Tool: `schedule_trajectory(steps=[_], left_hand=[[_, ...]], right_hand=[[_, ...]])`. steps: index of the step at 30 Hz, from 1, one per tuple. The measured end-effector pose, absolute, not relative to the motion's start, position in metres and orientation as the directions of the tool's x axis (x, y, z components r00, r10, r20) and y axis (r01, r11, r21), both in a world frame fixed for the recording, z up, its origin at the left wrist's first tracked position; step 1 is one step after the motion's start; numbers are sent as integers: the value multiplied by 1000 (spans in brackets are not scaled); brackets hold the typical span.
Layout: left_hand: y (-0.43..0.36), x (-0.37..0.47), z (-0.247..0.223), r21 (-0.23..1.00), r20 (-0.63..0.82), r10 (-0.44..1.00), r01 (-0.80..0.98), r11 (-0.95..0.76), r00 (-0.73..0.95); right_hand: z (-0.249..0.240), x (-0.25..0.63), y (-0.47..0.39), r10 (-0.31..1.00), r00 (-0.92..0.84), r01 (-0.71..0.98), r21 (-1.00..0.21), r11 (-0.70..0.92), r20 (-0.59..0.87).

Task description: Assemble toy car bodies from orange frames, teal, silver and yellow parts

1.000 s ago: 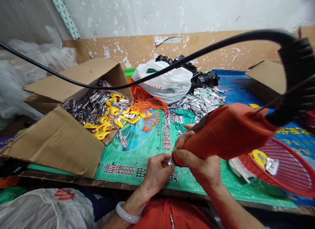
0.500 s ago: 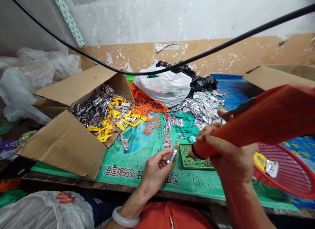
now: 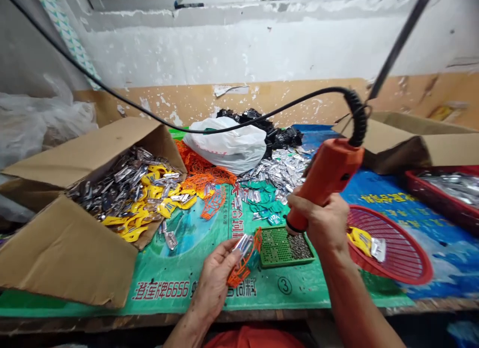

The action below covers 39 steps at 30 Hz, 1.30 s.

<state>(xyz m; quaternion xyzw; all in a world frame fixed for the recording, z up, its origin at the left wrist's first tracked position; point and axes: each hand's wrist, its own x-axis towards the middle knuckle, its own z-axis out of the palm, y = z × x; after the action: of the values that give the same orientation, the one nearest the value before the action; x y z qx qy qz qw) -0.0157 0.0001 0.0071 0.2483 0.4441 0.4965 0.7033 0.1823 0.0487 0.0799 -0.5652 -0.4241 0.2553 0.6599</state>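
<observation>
My left hand [image 3: 215,278] pinches an orange plastic frame [image 3: 239,274] together with a shiny metal piece [image 3: 245,244], just left of the green tray. Wrapped around the body of a red electric screwdriver [image 3: 331,166] is my right hand [image 3: 331,221]. The screwdriver slants down to the left, its nose over the green tray [image 3: 286,263]; whether the bit touches anything I cannot tell. Small dark screws [image 3: 299,246] lie heaped at the tray's right end, and a grid of holes covers its floor.
A cardboard box [image 3: 75,248] on the left spills metal pieces and yellow parts [image 3: 149,188]. Orange frames [image 3: 213,176], green parts [image 3: 264,198] and silver pieces [image 3: 286,166] lie behind the tray. A red basket [image 3: 404,238] stands right. The screwdriver's black cable [image 3: 224,129] hangs across.
The view has shifted, bringing the right side into sight. The screwdriver now stands more upright over the tray. My left hand has turned the orange frame, showing more of it.
</observation>
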Motion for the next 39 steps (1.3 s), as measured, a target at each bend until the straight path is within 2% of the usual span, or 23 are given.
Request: schedule_trajectory(steps=[3,5,9,10,11,13,15,17,18,20,25,30,35,39], left_hand=[[5,-15,9,690,-429,891,-584,427,144],[7,-16,9,628,-431,885,-644,436,177],[8,-20,8,488,-464,859,-747,452,217],[8,-21,8,460,-473,854,-765,451,218],[8,-22,9,438,-478,851,-780,447,219],[8,-21,9,403,-480,848,-802,440,223],[10,-21,10,373,-486,842,-816,442,234],[11,-20,9,352,-496,835,-823,446,240],[12,-20,8,345,-501,831,-825,448,242],[13,-19,6,342,-503,829,-826,449,242],[9,-19,-1,428,-427,863,-780,456,270],[2,-25,-2,673,-322,900,-597,436,294],[1,-33,1,697,-316,904,-576,427,288],[4,-36,-4,727,-375,914,-563,392,153]], right_hand=[[81,179,45,812,515,236,-956,174,274],[77,177,41,775,537,341,-926,160,332],[55,170,25,556,538,572,-759,311,633],[48,168,20,516,522,595,-724,350,678],[41,166,14,530,499,587,-717,376,686],[28,159,4,692,432,486,-796,361,578],[18,151,-3,892,317,326,-920,217,323],[13,143,-6,985,164,146,-989,34,58],[12,139,-6,996,88,55,-998,-33,-28],[11,132,-4,994,-26,-112,-987,-113,-111],[8,130,3,959,-74,-348,-894,-283,-275],[2,143,13,925,-142,-296,-877,-378,-351],[6,140,22,926,-251,-129,-938,-321,-282],[19,126,33,862,-458,20,-972,-234,-218]])
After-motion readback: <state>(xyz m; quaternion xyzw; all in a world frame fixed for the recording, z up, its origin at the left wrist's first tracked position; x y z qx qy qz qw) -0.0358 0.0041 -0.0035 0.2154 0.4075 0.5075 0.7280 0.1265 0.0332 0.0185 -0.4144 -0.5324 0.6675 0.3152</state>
